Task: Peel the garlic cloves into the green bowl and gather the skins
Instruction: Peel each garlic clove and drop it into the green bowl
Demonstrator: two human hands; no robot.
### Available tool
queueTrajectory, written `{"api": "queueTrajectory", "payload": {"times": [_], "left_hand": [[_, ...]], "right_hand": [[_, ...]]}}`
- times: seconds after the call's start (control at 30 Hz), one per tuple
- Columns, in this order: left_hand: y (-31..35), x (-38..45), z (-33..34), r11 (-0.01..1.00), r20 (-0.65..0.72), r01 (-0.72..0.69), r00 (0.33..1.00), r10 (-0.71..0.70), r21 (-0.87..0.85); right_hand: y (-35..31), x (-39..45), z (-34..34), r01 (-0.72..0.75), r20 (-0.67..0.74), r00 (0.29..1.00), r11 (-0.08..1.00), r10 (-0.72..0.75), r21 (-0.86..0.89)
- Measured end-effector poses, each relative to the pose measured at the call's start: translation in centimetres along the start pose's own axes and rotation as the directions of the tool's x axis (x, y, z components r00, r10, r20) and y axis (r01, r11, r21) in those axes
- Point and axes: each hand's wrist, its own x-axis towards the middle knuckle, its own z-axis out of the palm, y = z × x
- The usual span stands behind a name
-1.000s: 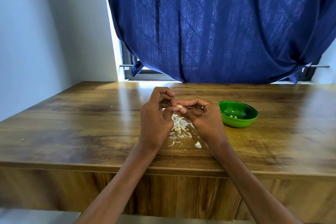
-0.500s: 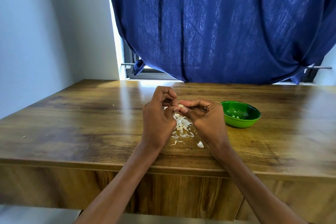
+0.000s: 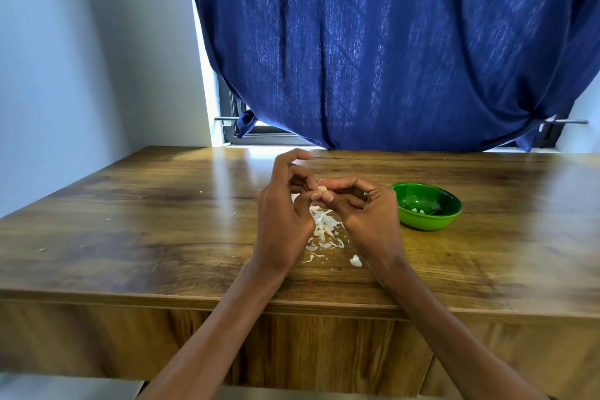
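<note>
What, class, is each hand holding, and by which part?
The right hand pinches a garlic clove by its near end. Whether the left hand grips it cannot be told.

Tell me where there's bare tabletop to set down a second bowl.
Bare wood lies left of the left hand, out to the table edge by the wall, with only small flecks, and right of the green bowl. It is crowded between the hands: the skins lie there, under the right hand pinching a clove.

Bare forearms, no sleeves; dark ring (image 3: pixel 366 195) on right hand (image 3: pixel 363 214) finger.
</note>
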Motion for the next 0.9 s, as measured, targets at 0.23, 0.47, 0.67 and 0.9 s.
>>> {"api": "queueTrajectory", "payload": {"times": [0.23, 0.47, 0.67, 0.9], "left_hand": [[0.26, 0.02, -0.27, 1.0, 0.015, 0.0, 1.0, 0.001, -0.027], [-0.43, 0.16, -0.66, 0.998, 0.032, 0.045, 0.999, -0.044, -0.032], [-0.54, 0.0, -0.28, 0.995, 0.015, 0.088, 0.996, -0.088, -0.043], [-0.57, -0.07, -0.04, 0.996, 0.033, 0.073, 0.997, -0.072, -0.043]], "right_hand": [[-0.1, 0.14, 0.18, -0.027, 0.009, 1.0, 0.997, 0.026, 0.079], [-0.34, -0.16, 0.29, -0.068, 0.082, 0.995, 0.993, 0.061, 0.094], [-0.48, -0.32, 0.44, -0.078, 0.081, 0.994, 0.996, 0.075, 0.034], [-0.53, -0.36, 0.46, -0.084, 0.073, 0.994, 0.996, 0.082, 0.017]]}}
